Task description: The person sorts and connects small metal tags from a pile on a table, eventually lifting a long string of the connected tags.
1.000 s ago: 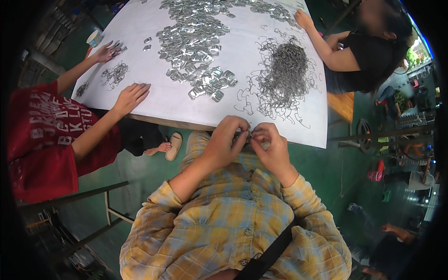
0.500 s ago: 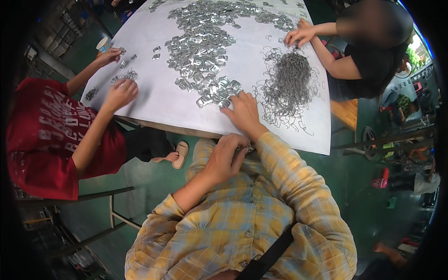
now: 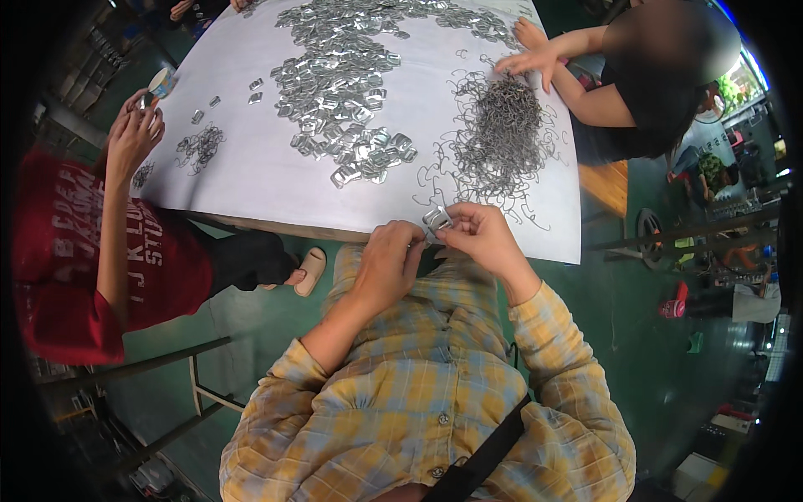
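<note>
Over the table's near edge, my right hand [image 3: 487, 241] pinches a small shiny silver metal buckle [image 3: 437, 219] between thumb and fingers. Close beside it on the left, my left hand [image 3: 386, 261] is closed, thumb against curled fingers; what lies between them is hidden. A long heap of similar silver buckles [image 3: 335, 92] spreads across the middle of the white-covered table [image 3: 226, 184]. To its right is a mound of thin, bent grey wire hooks [image 3: 506, 125], with loose ones scattered around its rim.
On the left, a person in a red shirt [image 3: 75, 243] holds a small piece near a paper cup [image 3: 161, 82] and a little hook pile [image 3: 201, 149]. At the right, another person's hand [image 3: 535, 60] hovers over the hook mound. A wooden stool [image 3: 604, 186] stands there.
My right hand has come back from the heap to my left hand, bringing a buckle. The left person's hands have drawn together near the cup. The right person's hand has spread its fingers.
</note>
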`<state>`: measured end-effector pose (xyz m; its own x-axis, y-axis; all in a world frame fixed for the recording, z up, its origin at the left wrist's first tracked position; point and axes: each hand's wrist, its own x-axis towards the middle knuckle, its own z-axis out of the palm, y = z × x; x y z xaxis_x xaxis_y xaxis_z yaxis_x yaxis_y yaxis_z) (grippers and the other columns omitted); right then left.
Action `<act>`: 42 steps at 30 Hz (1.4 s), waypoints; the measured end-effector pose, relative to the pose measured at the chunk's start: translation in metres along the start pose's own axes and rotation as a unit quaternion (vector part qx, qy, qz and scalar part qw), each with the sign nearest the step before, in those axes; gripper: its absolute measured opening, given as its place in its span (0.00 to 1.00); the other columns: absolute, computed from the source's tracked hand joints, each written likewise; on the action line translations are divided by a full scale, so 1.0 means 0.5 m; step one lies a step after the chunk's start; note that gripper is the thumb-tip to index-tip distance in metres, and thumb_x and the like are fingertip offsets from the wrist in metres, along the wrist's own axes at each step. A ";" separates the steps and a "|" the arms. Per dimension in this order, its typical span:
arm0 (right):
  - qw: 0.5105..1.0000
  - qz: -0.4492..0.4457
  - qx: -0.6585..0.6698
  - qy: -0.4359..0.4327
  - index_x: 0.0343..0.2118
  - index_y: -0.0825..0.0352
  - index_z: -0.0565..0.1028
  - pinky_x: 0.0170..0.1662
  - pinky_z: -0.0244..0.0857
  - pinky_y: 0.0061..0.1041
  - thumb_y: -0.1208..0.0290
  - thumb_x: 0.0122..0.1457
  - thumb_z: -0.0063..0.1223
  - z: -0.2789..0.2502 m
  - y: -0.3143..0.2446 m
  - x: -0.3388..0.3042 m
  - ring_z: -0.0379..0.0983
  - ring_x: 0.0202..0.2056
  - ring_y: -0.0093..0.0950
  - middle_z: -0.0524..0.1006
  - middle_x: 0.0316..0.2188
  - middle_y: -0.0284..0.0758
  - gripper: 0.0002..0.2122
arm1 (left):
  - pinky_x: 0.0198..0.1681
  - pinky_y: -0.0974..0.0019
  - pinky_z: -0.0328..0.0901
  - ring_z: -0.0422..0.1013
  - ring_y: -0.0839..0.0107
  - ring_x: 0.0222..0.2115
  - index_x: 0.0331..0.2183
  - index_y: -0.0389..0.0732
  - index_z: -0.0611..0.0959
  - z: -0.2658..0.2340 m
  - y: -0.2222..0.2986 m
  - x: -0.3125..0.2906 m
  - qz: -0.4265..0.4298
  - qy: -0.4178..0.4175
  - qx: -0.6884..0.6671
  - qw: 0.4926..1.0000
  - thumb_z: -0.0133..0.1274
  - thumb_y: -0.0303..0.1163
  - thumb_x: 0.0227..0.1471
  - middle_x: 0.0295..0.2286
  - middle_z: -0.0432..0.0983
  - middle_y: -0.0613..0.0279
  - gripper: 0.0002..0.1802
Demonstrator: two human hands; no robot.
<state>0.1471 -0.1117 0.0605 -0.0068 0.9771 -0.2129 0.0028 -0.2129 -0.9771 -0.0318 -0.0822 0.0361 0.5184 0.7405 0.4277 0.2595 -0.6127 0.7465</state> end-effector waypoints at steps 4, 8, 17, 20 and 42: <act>0.998 -0.018 -0.058 0.004 0.34 0.74 0.75 0.24 0.60 0.10 0.80 0.50 0.55 -0.003 -0.002 -0.022 0.65 0.21 0.09 0.73 0.20 0.25 0.07 | 0.32 0.60 0.61 0.67 0.55 0.28 0.30 0.38 0.72 0.010 0.000 0.001 0.017 -0.031 0.015 0.999 0.52 0.18 0.41 0.26 0.71 0.55 0.10; 0.995 -0.030 -0.088 0.023 0.35 0.75 0.75 0.25 0.59 0.11 0.81 0.50 0.56 0.003 0.013 -0.026 0.63 0.21 0.09 0.71 0.19 0.24 0.09 | 0.33 0.59 0.60 0.67 0.54 0.29 0.29 0.38 0.72 0.008 0.002 -0.002 0.016 -0.040 0.023 0.999 0.53 0.20 0.41 0.26 0.71 0.55 0.09; 0.985 -0.113 -0.115 0.062 0.33 0.72 0.76 0.24 0.59 0.17 0.79 0.50 0.55 0.020 0.025 -0.036 0.62 0.20 0.16 0.71 0.21 0.31 0.07 | 0.37 0.59 0.61 0.68 0.54 0.31 0.30 0.38 0.75 -0.007 -0.006 0.000 -0.011 -0.091 0.031 0.995 0.54 0.20 0.41 0.26 0.73 0.55 0.09; 0.981 -0.124 -0.126 0.078 0.32 0.73 0.75 0.24 0.59 0.19 0.79 0.50 0.55 0.018 0.025 -0.044 0.63 0.20 0.18 0.70 0.22 0.33 0.06 | 0.36 0.60 0.63 0.69 0.55 0.30 0.29 0.36 0.77 -0.034 -0.014 0.034 -0.015 -0.185 -0.028 0.982 0.54 0.22 0.42 0.27 0.74 0.55 0.07; 0.938 -0.195 -0.258 0.128 0.26 0.71 0.75 0.23 0.61 0.24 0.79 0.47 0.56 0.034 0.017 -0.062 0.67 0.18 0.28 0.70 0.20 0.36 0.03 | 0.24 0.62 0.70 0.75 0.59 0.24 0.19 0.36 0.79 0.063 -0.159 0.173 0.054 -0.101 0.416 0.902 0.50 0.23 0.38 0.22 0.75 0.52 0.03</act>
<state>0.1304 -0.1437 0.0589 0.1331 0.9637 0.2315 0.5335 0.1272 -0.8362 0.0184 0.0218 -0.0021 0.6931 0.6500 0.3116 0.6766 -0.7357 0.0299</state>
